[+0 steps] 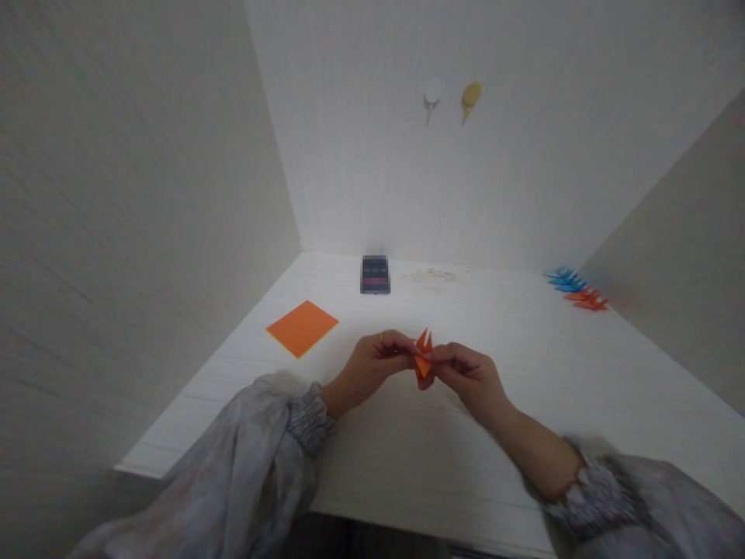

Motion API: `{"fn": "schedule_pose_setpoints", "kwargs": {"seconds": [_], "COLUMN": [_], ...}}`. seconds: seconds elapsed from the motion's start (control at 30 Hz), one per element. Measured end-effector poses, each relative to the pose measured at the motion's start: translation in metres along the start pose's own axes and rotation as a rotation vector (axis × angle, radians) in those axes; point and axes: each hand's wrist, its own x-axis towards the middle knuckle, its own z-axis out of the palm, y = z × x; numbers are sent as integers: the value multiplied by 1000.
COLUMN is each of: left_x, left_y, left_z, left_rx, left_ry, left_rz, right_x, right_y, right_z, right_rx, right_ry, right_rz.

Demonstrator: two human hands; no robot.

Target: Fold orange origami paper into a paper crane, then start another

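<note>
Between my two hands is a folded orange origami paper [424,362], held above the white table, with two narrow points sticking up from it. My left hand [381,359] pinches its left side, thumb and fingers closed on the paper. On the other side, my right hand [469,371] grips the right edge between thumb and fingertips. Some of the fingertips are hidden behind the folds. To the left of my left hand lies a flat stack of square orange paper [303,329] with a thin yellow edge.
A dark, blurred-out device [375,275] stands near the back wall. At the far right sit several folded blue paper figures [566,280] and orange paper figures [587,298] in a row. White walls rise on three sides; a white hook [432,92] and a yellow hook [471,95] are on the back one.
</note>
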Motion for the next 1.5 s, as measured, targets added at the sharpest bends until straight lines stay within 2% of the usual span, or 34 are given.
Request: {"fn": "schedule_pose_setpoints", "kwargs": {"seconds": [0.23, 0.33, 0.57, 0.77, 0.97, 1.13, 1.33, 1.5], "left_x": [-1, -2, -3, -3, -2, -1, 0, -1], "left_y": [0, 0, 1, 1, 0, -2, -3, -4], "left_z": [1, 1, -2, 1, 4, 2, 1, 2], "left_rx": [6, 20, 45, 24, -12, 3, 32, 59], "left_ry": [-38, -50, -37, 13, 39, 53, 58, 81], "left_rz": [-2, -14, 21, -8, -14, 10, 45, 44], "right_x": [1, 0, -1, -1, -1, 2, 4, 4], "right_y": [-2, -1, 3, 1, -2, -3, -2, -5], "right_z": [-3, -3, 1, 2, 6, 5, 2, 2], "right_rx": [-13, -31, -44, -148, 54, 87, -35, -121], "right_ry": [-42, -53, 7, 7, 30, 58, 89, 114], "right_rz": [-53, -34, 15, 25, 32, 84, 185, 173]}}
